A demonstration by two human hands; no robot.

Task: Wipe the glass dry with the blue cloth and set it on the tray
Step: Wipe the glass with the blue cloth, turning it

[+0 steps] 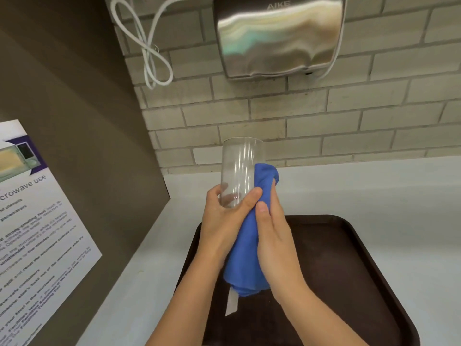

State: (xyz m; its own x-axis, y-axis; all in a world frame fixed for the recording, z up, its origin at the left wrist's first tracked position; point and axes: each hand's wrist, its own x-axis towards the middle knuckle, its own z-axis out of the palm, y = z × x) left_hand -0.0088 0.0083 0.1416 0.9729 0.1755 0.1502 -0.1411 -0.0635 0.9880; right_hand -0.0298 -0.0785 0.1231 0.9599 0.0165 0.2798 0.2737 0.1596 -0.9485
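Pale countertop (374,196) under brick wall; tall clear cylindrical glass (241,171) held upright above dark brown tray (361,258); left hand (224,221) wraps base; right hand (274,233) presses bunched blue cloth (245,245) against side; likely rigid, slippery, breakable; best gripped low around wall.

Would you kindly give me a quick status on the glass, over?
Left hand grips clear tall glass. Right hand presses blue cloth to its side. Glass above dark brown tray, not yet set down. Nothing obstructing.
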